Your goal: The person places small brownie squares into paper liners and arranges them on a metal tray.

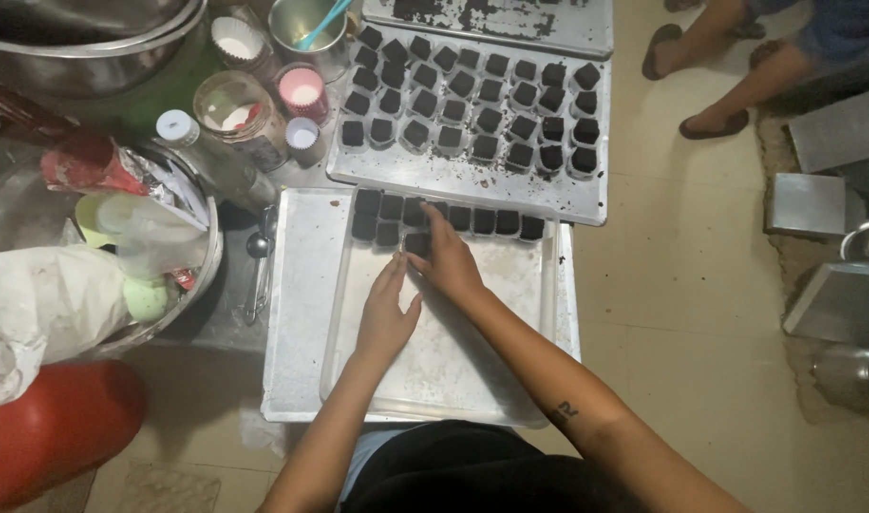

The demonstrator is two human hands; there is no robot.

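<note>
Both hands in clear tray [434, 370]; right hand [447, 261] fingers touching dark square [416, 243].

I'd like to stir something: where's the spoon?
In the head view, the spoon lies left of the near tray, beside the big metal bowl, below the bottle.

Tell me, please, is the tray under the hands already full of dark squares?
No: the white tray holds dark squares only along its far edge, the rest being bare.

a home kitchen floor used for baking: metal trays [472, 176] of dark brownie squares [491, 119], steel bowls [83, 47], cupcake liner jars [240, 109].
</note>
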